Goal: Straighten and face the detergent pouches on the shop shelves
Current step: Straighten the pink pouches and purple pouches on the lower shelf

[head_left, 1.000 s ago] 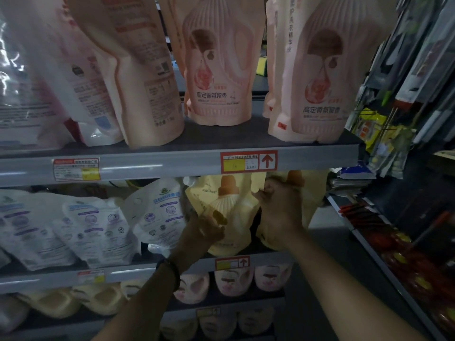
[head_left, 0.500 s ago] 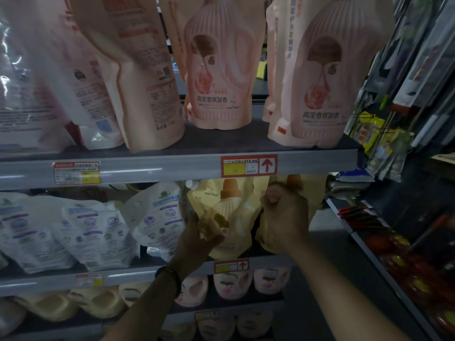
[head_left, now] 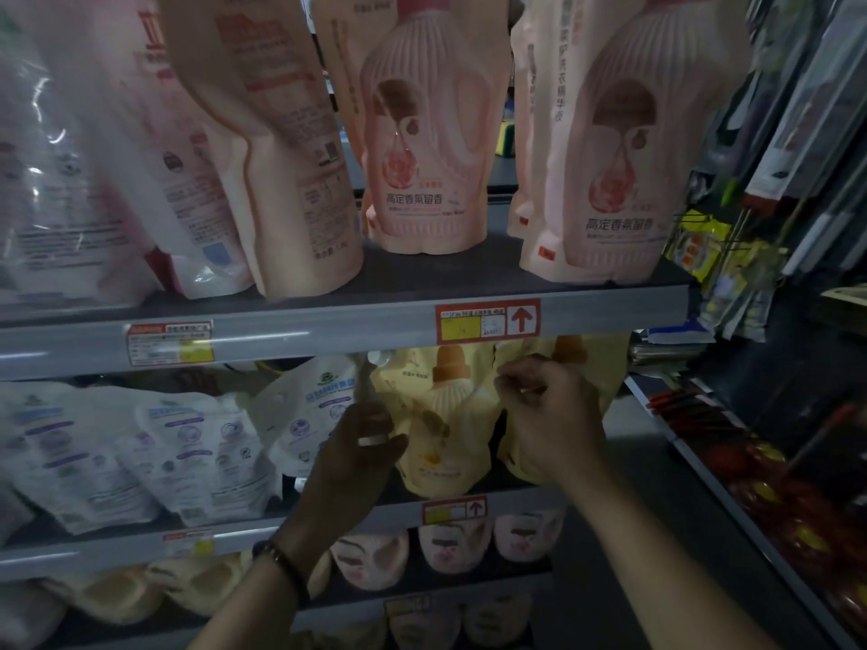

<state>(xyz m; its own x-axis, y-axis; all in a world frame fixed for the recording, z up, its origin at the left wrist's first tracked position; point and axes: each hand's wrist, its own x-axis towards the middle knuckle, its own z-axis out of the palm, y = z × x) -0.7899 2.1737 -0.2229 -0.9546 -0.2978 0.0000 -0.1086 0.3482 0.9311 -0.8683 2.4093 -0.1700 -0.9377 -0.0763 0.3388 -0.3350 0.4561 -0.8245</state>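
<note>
Yellow pouch on the left [head_left: 445,415]: standing upright on the middle shelf [head_left: 117,551], its bottle picture facing out, touching its neighbour.
Yellow pouch on the right [head_left: 605,372]: standing just beside it, mostly hiding behind the right hand [head_left: 549,415].
Left hand [head_left: 361,457]: curling its fingers round the left edge of the yellow pouch on the left, thumb lying on the front.
Right hand: pinching the upper left edge of the yellow pouch on the right with bent fingers.
White pouches [head_left: 187,452]: leaning back on the same shelf, left of both hands.
Pink pouches [head_left: 431,133]: standing on the upper shelf [head_left: 328,330], above a red price tag [head_left: 488,321].
</note>
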